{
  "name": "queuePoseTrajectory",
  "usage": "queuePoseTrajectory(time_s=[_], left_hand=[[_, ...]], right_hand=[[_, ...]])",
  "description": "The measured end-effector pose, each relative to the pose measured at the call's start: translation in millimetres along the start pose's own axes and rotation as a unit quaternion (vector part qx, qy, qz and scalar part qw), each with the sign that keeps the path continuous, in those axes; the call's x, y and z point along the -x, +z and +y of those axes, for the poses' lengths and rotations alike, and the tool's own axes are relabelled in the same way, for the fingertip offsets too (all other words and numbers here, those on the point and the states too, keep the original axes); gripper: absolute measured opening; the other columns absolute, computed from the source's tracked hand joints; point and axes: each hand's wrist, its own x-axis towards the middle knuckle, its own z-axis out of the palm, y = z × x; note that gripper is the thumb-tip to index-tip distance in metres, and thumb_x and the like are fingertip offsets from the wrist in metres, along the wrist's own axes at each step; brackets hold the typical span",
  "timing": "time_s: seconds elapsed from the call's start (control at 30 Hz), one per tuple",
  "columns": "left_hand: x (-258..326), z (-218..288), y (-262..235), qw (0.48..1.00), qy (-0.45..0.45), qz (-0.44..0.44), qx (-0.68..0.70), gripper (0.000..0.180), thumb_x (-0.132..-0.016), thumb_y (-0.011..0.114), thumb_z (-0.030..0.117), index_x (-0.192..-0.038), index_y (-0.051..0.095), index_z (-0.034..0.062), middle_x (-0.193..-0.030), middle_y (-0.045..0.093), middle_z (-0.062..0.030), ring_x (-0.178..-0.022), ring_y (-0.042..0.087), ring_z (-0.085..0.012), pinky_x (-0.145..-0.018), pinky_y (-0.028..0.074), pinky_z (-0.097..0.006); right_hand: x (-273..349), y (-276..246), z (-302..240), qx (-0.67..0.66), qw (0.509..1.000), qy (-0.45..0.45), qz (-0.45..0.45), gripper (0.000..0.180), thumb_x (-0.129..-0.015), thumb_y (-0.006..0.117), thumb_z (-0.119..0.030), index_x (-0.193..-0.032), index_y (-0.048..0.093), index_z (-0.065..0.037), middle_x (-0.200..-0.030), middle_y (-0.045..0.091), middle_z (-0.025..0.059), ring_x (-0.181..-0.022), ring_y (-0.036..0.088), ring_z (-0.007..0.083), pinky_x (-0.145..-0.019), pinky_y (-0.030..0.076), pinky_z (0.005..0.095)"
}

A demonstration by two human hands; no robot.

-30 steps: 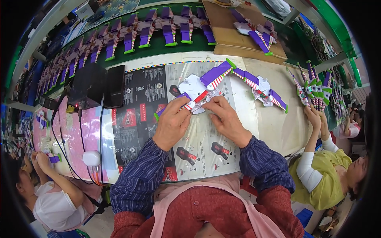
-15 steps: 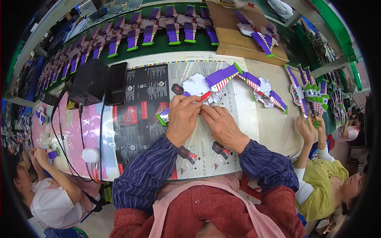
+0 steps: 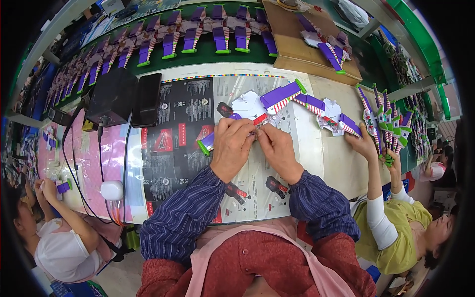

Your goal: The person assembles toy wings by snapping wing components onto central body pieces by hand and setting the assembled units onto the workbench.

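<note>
A toy wing pack (image 3: 283, 98) lies in front of me, with purple wings, red-and-white striped edges, green tips and a white middle shell. My left hand (image 3: 231, 148) is closed over its lower left part, covering the root of the left wing. Against its near edge, my right hand (image 3: 280, 152) is closed in a pinch, its fingertips meeting those of the left. What lies between these fingertips is too small and hidden to make out. A red strip (image 3: 259, 119) shows just above them.
A second wing pack (image 3: 312, 103) lies to the right, touched by a co-worker's hand (image 3: 362, 143). Beyond stand rows of wing packs (image 3: 190, 39) and a cardboard box (image 3: 316, 67). At left are a black box (image 3: 113, 96), a phone (image 3: 146, 100) and cables. Another person (image 3: 64, 232) works at left.
My right hand's fingers have drawn into a tighter pinch near the left fingertips. The co-worker at right has reached one hand over to the second wing pack. The view has shifted slightly.
</note>
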Motion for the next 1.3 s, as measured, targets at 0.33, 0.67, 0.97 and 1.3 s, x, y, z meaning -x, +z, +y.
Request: queuePoseTrajectory(time_s=[0.33, 0.67, 0.97, 1.3], left_hand=[[2, -6, 0, 1.0, 0.025, 0.0, 0.005, 0.025, -0.083, 0.077, 0.001, -0.107, 0.075, 0.0058, -0.119, 0.073, -0.0026, -0.107, 0.058, -0.029, -0.095, 0.044, -0.041], [0, 2, 0, 0.997, 0.047, -0.023, -0.063, 0.023, -0.081, 0.069, -0.004, -0.104, 0.068, -0.0007, -0.124, 0.065, -0.0099, -0.116, 0.054, -0.0328, -0.114, 0.036, -0.056], [1, -17, -26, 0.99, 0.107, -0.09, 0.001, 0.03, -0.083, 0.067, -0.002, -0.112, 0.075, -0.0002, -0.137, 0.063, -0.0186, -0.136, 0.054, -0.0391, -0.112, 0.046, -0.051], [13, -3, -34, 0.961, 0.162, -0.16, -0.155, 0.038, -0.09, 0.062, 0.008, -0.128, 0.069, 0.0047, -0.145, 0.055, -0.02, -0.141, 0.048, -0.0386, -0.116, 0.042, -0.053]], right_hand=[[0, -7, 8, -0.102, 0.993, 0.041, -0.052, 0.007, -0.102, 0.065, -0.004, -0.103, 0.067, 0.003, -0.083, 0.066, 0.012, -0.071, 0.061, 0.0145, -0.063, 0.048, 0.0289], [3, -2, 9, 0.048, 0.987, -0.15, 0.03, 0.027, -0.087, 0.074, 0.008, -0.111, 0.068, -0.002, -0.105, 0.068, 0.014, -0.083, 0.072, 0.0346, -0.068, 0.059, 0.0398], [-1, -1, 11, 0.103, 0.985, -0.139, -0.018, 0.021, -0.089, 0.072, 0.004, -0.108, 0.067, -0.003, -0.101, 0.066, 0.014, -0.081, 0.07, 0.0357, -0.066, 0.059, 0.0421], [-9, -9, 6, 0.12, 0.985, -0.111, -0.056, 0.014, -0.089, 0.068, 0.003, -0.102, 0.064, -0.003, -0.095, 0.064, 0.0138, -0.079, 0.069, 0.036, -0.066, 0.057, 0.044]])
